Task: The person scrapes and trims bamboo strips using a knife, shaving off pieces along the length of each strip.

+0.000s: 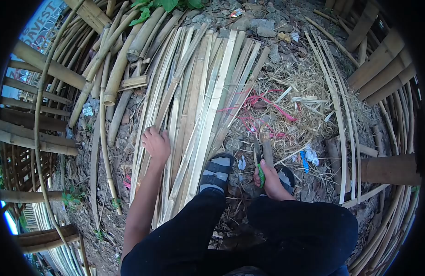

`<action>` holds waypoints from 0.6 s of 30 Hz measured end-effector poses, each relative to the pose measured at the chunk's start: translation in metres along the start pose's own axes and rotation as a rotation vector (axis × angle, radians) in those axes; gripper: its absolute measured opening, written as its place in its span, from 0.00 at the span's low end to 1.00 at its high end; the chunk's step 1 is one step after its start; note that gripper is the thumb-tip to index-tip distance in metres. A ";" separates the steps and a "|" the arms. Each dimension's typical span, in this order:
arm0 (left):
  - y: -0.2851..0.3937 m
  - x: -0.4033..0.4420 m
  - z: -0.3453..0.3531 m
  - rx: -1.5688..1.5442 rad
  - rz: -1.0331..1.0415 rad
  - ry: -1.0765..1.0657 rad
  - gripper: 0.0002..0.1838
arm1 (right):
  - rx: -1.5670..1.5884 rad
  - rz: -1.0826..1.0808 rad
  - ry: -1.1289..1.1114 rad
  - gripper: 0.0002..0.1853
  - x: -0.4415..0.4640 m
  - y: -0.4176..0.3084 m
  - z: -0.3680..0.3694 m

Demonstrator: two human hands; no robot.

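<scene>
A long pile of split bamboo strips (192, 101) lies lengthwise on the ground ahead of me. My left hand (156, 143) is at the left side of this pile, over the strips, its fingers a little apart and nothing visibly gripped. My right hand (271, 181) is closed around the green handle of a knife (257, 149), beside my right sandal. The blade points up and away from me. Just right of the blade stands a short piece of bamboo or wood (267, 146); whether my right hand touches it I cannot tell.
Bamboo poles (122, 69) lie at the upper left. Dry shavings (309, 92) and pink plastic string (277, 108) cover the ground right of the strips. A few long thin strips (337, 110) lie farther right. Bamboo structures stand at both sides.
</scene>
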State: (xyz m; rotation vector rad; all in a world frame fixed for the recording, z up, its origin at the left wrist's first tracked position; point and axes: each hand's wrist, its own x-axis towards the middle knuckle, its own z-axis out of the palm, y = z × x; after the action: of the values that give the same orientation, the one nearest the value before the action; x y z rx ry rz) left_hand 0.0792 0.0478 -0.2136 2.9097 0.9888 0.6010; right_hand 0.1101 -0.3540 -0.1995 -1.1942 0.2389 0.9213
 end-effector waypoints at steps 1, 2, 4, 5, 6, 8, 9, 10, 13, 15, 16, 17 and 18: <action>0.001 0.000 -0.003 -0.008 -0.003 -0.007 0.21 | 0.002 -0.002 0.002 0.26 0.000 0.001 0.000; 0.003 -0.004 -0.006 -0.059 0.098 0.051 0.18 | -0.001 -0.005 0.006 0.26 0.001 0.001 0.001; 0.015 -0.015 -0.007 -0.118 0.237 -0.108 0.16 | -0.005 -0.006 0.010 0.26 0.001 0.001 0.001; 0.021 -0.020 -0.008 -0.175 0.375 -0.267 0.14 | -0.005 -0.005 0.009 0.26 0.000 0.001 0.002; 0.027 -0.026 -0.004 -0.175 0.375 -0.267 0.14 | -0.007 -0.007 0.008 0.26 0.000 0.001 0.002; 0.041 -0.036 0.008 -0.110 0.312 -0.275 0.14 | -0.014 -0.008 0.007 0.26 -0.001 0.000 0.004; 0.046 -0.037 0.005 -0.117 0.316 -0.274 0.14 | -0.019 -0.009 0.006 0.26 -0.001 -0.001 0.005; 0.050 -0.038 0.002 -0.092 0.306 -0.263 0.15 | -0.022 -0.012 0.012 0.26 -0.002 -0.001 0.004; 0.058 -0.041 -0.007 -0.030 0.283 -0.317 0.18 | -0.012 0.015 0.017 0.26 -0.001 0.000 0.002; 0.058 -0.044 -0.010 -0.046 0.332 -0.314 0.17 | -0.022 0.015 0.021 0.26 -0.002 0.000 0.003; 0.057 -0.047 -0.011 -0.044 0.331 -0.317 0.17 | -0.021 0.019 0.020 0.26 -0.003 0.001 0.003; 0.058 -0.049 -0.012 -0.056 0.365 -0.335 0.15 | -0.025 0.009 0.009 0.26 -0.002 0.002 0.003; 0.060 -0.050 -0.012 -0.069 0.400 -0.353 0.14 | -0.028 -0.001 -0.002 0.26 -0.001 0.003 0.003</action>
State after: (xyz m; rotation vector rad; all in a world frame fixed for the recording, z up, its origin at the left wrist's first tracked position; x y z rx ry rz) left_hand 0.0734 -0.0307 -0.2125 3.0128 0.3449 0.1052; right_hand 0.1066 -0.3521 -0.1997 -1.2194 0.2245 0.9273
